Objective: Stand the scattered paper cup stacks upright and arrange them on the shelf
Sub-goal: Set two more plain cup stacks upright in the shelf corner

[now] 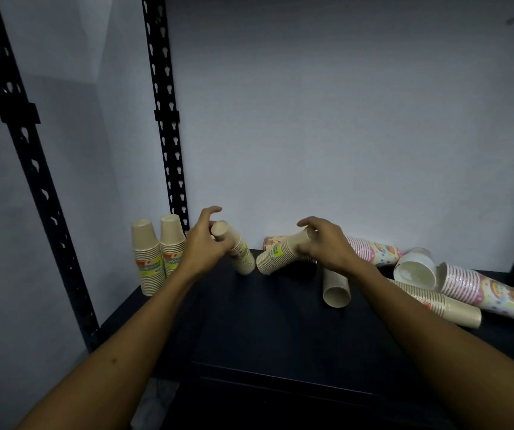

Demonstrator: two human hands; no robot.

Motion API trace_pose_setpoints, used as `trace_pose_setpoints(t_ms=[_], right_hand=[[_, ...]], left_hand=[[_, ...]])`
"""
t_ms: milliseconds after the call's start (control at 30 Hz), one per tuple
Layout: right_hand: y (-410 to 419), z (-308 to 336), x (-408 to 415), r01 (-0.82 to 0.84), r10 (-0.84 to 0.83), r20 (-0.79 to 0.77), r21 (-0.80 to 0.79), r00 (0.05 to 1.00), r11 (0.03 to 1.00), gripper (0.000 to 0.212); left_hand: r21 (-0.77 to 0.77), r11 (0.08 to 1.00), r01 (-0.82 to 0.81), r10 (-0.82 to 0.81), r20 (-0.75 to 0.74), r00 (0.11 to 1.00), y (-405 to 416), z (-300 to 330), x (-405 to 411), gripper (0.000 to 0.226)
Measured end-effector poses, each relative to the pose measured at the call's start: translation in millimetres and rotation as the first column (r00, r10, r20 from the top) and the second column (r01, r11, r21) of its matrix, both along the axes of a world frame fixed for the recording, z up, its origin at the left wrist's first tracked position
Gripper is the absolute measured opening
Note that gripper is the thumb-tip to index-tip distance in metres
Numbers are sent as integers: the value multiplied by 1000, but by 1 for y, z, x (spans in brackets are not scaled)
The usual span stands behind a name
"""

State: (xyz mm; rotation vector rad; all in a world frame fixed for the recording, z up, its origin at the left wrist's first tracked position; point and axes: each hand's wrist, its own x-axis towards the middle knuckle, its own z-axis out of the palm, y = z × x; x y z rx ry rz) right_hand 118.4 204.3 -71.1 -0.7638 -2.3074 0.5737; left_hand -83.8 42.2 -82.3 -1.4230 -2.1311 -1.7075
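Cup stacks sit under both hands on the dark shelf (280, 321). One tan stack (237, 248) leans tilted, its base on the shelf, with the left hand (201, 243) curled loosely round its top, fingers partly spread. Another tan stack (280, 254) slants beside it, the right hand (327, 243) gripping its upper end. Two upright tan stacks (156, 252) stand at the back left corner by a black post (165, 119). Several pink stacks (491, 290) and tan ones lie tumbled at right.
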Motion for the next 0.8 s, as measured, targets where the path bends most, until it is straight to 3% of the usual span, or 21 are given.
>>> trace_pose_setpoints(t_ms=[200,300,433,567,667,800], right_hand=[[-15,5,-12,-90,58,-235,-129,970,988,63],[-18,1,-20,-113,54,-291,-188,955,976,67],[-21,-5,-31,-238,116,-381,-291,917,927,63],[-25,-14,-41,-325,166,-432,-325,886,888,53],[-26,-23,-46,-359,194,-435,-337,879,870,62],[-32,-43,-54,-355,185,-418,-375,889,856,76]], left_hand=[[32,994,107,-111,153,982,7,4,1,50],[35,988,149,-152,151,977,9,1,2,41],[17,977,212,-212,145,966,13,-1,3,44],[21,972,233,-232,186,955,16,-11,8,47],[38,973,227,-229,232,945,18,-24,9,44],[23,971,240,-234,328,915,13,-41,3,59]])
